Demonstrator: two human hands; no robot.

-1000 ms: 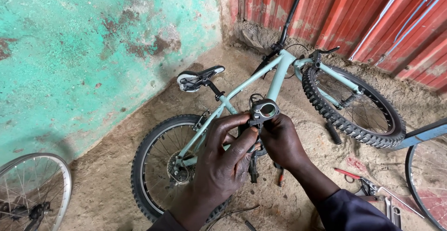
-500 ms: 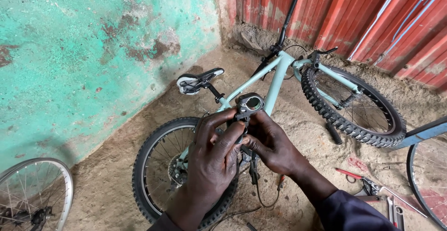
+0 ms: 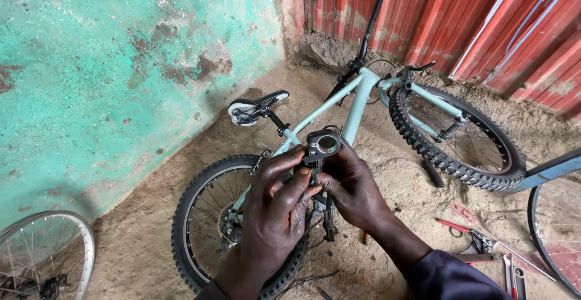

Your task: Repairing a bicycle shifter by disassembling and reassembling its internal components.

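Both hands are clamped on a small dark bike part (image 3: 322, 146) in the middle of the frame: left hand (image 3: 275, 209) and right hand (image 3: 354, 188) pinch it together. Behind it a pale green bicycle (image 3: 357, 103) lies on the dirt floor (image 3: 151, 215), with tools (image 3: 484, 245) lower right.

Hidden behind the hands, cut at the edges

The part (image 3: 322, 146) shows only its ringed top; the left hand (image 3: 275, 206) and right hand (image 3: 354, 188) cover the rest, so each grip's hold is unclear. Behind them the bike (image 3: 357, 103) loses its cranks. Left of the grip a wheel (image 3: 45, 251) is cut off, right of it another wheel (image 3: 554, 227) and the tools (image 3: 484, 245).
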